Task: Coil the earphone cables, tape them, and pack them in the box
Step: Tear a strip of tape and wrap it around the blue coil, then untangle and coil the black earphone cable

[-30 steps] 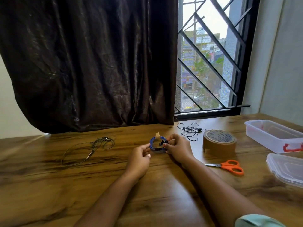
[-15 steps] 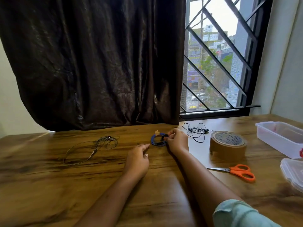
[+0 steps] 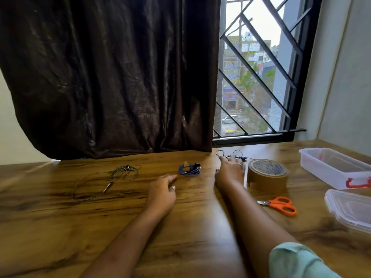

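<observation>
A coiled blue earphone cable (image 3: 189,169) with a scrap of brown tape on it lies on the wooden table (image 3: 60,227), with no hand on it. My left hand (image 3: 162,189) rests on the table just left of the coil, fingers loose and holding nothing. My right hand (image 3: 230,169) is stretched out with fingers spread over a tangled black earphone (image 3: 236,154) near the window; its fingertips reach the wires. A loose grey earphone (image 3: 108,180) lies at the left. The clear plastic box (image 3: 333,167) stands open at the right.
A roll of brown tape (image 3: 266,175) stands right of my right hand. Orange scissors (image 3: 280,204) lie in front of it. The box's clear lid (image 3: 351,207) lies at the right edge. A dark curtain (image 3: 110,77) hangs behind the table.
My right hand has let go of the blue coil and moved right toward the black earphone. My left hand has drawn back a little. The blue coil now lies alone on the table.
</observation>
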Motion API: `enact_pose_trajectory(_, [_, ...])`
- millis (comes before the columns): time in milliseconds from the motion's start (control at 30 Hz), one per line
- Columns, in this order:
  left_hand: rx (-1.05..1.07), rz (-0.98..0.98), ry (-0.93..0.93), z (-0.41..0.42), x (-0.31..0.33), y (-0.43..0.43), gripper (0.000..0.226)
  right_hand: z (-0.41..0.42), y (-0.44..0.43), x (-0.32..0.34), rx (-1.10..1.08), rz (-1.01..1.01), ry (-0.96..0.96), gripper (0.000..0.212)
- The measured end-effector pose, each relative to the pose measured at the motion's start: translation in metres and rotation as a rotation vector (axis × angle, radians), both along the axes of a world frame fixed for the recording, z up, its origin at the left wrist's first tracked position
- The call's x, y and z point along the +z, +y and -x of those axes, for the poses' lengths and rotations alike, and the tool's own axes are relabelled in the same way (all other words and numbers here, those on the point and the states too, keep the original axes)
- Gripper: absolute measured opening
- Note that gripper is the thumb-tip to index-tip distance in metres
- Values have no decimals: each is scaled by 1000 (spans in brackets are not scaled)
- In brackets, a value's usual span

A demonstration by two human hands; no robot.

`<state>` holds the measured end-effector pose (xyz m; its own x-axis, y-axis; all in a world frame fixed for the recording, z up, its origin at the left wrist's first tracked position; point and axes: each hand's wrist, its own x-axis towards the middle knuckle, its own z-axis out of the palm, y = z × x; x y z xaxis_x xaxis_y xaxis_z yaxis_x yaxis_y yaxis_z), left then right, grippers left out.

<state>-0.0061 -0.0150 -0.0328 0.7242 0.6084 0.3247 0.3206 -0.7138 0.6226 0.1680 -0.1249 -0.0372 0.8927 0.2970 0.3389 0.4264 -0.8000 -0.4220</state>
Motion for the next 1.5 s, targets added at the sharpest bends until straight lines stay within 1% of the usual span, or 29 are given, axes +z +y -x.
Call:
enact_pose_trajectory(67, [-36,-12,-2,1,0,-1,43,-1,-6,1,-9,136,155,47])
enact_pose_trajectory(100, [-49,-24,-4,0,0,-2,43,-1,-5,0,-2,195,186,46])
enact_pose_trajectory(167, [-59,-49,-9,0,1,-2,43,1,-1,-3,-3,272,172,46])
enact_pose_trajectory(200, [-59,-60,-12,0,1,-2,43,2,0,-2,-5,271,154,46])
enact_pose_trajectory(400, [-66,-73,-23,2,3,0,41,17,-7,7,44,50,-22,25])
enact_pose_trajectory(567, [-97,-88,-23,3,3,-1,41,41,-15,7,211,-154,19,15])
enact_pose_trajectory(667, [-149,-92,-32,4,3,-3,44,57,-23,9,307,-337,5,11])
enact_pose_trajectory(733, [-193,-80,-51,5,3,-6,47,70,-26,18,410,-513,53,12])
enact_pose_trajectory(767, [-217,-73,-62,5,4,-7,48,79,-27,26,484,-619,119,15])
enact_pose_trajectory(800, [-248,-60,-72,6,4,-8,49,86,-29,36,590,-745,243,17])
enact_pose_trajectory(833, [-289,-40,-84,6,5,-9,49,93,-31,46,728,-890,432,19])
enact_pose_trajectory(867, [-338,-25,-96,7,6,-10,48,100,-33,56,870,-1023,664,24])
enact_pose_trajectory(900, [-385,-19,-101,7,7,-10,44,104,-35,63,987,-1125,881,30])
enact_pose_trajectory(933, [-421,-20,-88,7,7,-11,40,107,-38,68,1063,-1188,1031,35])
enact_pose_trajectory(967, [-443,-23,-66,7,8,-11,35,106,-39,69,1092,-1233,1097,37])
enact_pose_trajectory(1000, [-446,-21,-44,8,9,-11,30,103,-40,69,1084,-1264,1112,37])
enact_pose_trajectory(1067, [-411,20,-53,9,12,-8,19,92,-40,63,945,-1295,1031,34])
enact_pose_trajectory(1100, [-390,60,-79,8,12,-4,14,86,-39,59,836,-1282,931,31])
enact_pose_trajectory(1133, [-372,104,-106,9,13,-1,13,80,-39,55,712,-1234,790,27])
enact_pose_trajectory(1167, [-357,147,-132,11,15,2,14,74,-39,51,578,-1145,624,21])
enact_pose_trajectory(1233, [-333,203,-178,14,17,4,13,64,-41,43,318,-892,316,11])
enact_pose_trajectory(1300, [-303,213,-209,17,20,4,14,61,-43,37,167,-554,108,6])
enact_pose_trajectory(1333, [-290,205,-230,17,20,5,14,61,-42,34,113,-394,22,12])
enact_pose_trajectory(1367, [-283,198,-255,17,20,4,12,61,-41,30,77,-287,-74,18])
enact_pose_trajectory(1400, [-275,197,-272,16,20,5,9,62,-38,29,63,-264,-176,21])
enact_pose_trajectory(1433, [-270,202,-285,16,20,5,8,65,-34,30,83,-293,-260,21])
enact_pose_trajectory(1467, [-262,208,-291,16,20,4,9,69,-31,33,161,-373,-283,18])
enact_pose_trajectory(1500, [-250,219,-295,16,21,2,10,73,-28,37,302,-475,-234,14])
